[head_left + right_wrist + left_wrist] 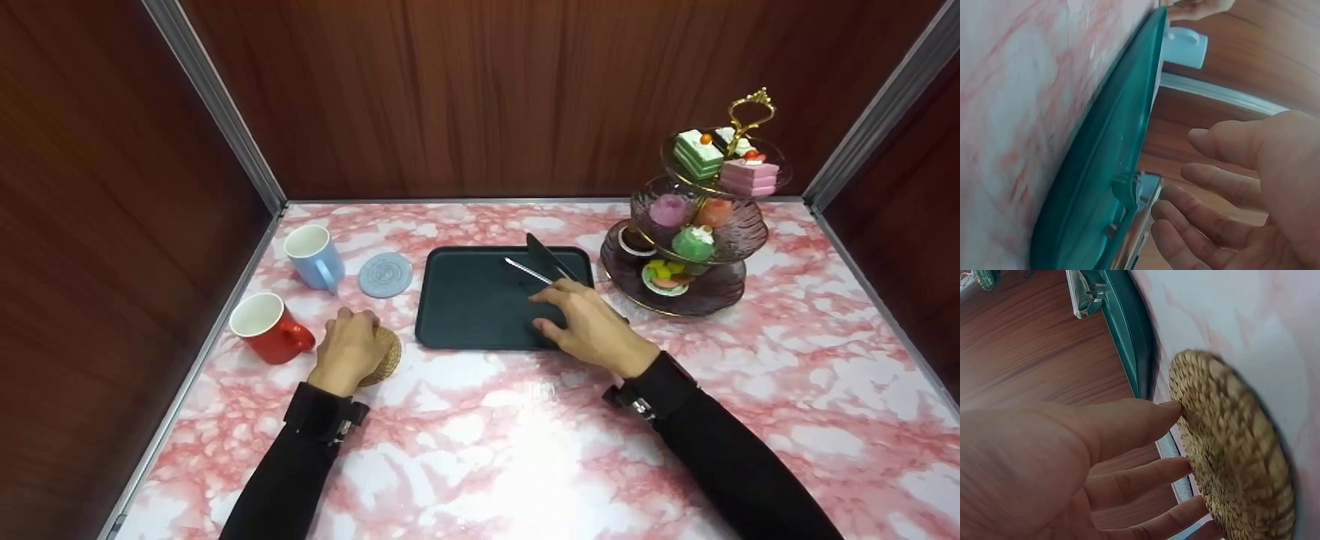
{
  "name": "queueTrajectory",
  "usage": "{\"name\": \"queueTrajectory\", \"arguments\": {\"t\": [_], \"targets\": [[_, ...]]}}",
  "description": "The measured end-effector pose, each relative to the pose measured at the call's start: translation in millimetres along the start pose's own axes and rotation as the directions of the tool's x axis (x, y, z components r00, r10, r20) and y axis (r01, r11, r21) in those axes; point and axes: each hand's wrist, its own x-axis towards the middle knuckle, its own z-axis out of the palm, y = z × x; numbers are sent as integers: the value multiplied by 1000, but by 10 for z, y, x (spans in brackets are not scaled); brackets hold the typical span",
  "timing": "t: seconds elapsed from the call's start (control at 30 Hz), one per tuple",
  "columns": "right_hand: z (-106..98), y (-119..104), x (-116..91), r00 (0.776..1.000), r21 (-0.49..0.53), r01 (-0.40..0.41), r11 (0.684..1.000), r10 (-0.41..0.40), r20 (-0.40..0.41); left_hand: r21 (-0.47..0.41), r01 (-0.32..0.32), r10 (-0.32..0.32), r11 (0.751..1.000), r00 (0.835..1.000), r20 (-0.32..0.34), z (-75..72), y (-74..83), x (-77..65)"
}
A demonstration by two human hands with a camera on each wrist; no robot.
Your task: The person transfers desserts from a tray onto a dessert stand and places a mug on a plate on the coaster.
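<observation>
My left hand (pixel 349 346) is over a round woven straw coaster (pixel 389 358), its thumb and fingertips touching the coaster's top in the left wrist view. The fingers there are mostly straight, and the coaster lies on the table. My right hand (pixel 589 319) hovers over the right part of a dark green tray (pixel 472 300), fingers loosely bent and holding nothing. Beneath it on the tray lie a fork (pixel 1124 194) and a broad-bladed knife (pixel 541 251); their handles are partly hidden by the hand.
A red mug (pixel 271 337) stands just left of my left hand, with a light blue mug (pixel 311 259) behind it. A grey-blue round coaster (pixel 385 274) lies between that mug and the tray. At the back right rises a three-tier stand (pixel 712 289) with cakes. Wooden walls (pixel 450 97) enclose the table.
</observation>
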Motion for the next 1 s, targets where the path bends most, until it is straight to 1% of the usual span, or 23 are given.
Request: {"name": "queueTrajectory", "arguments": {"t": [0.13, 0.4, 0.57, 0.7, 0.9, 1.0], "targets": [[45, -51, 0, 998, -2, 40, 999, -39, 39, 9, -39, 39, 999, 999, -14, 8, 30, -17], [122, -139, 3, 989, 25, 113, 993, -115, 97, 10, -78, 78, 997, 997, 9, 26, 115, -80], [173, -197, 19, 980, 42, 143, 989, -148, 137, 10, -111, 111, 994, 994, 4, 23, 164, -122], [215, -257, 37, 970, 47, 174, 984, -179, 166, 18, -131, 131, 991, 991, 6, 17, 191, -157], [267, -395, 55, 947, 58, 213, 975, -221, 233, 19, -136, 136, 991, 991, 18, 16, 222, -187], [314, -464, 58, 938, 57, 233, 971, -240, 252, 16, -149, 149, 989, 989, 16, 18, 244, -207]]}}
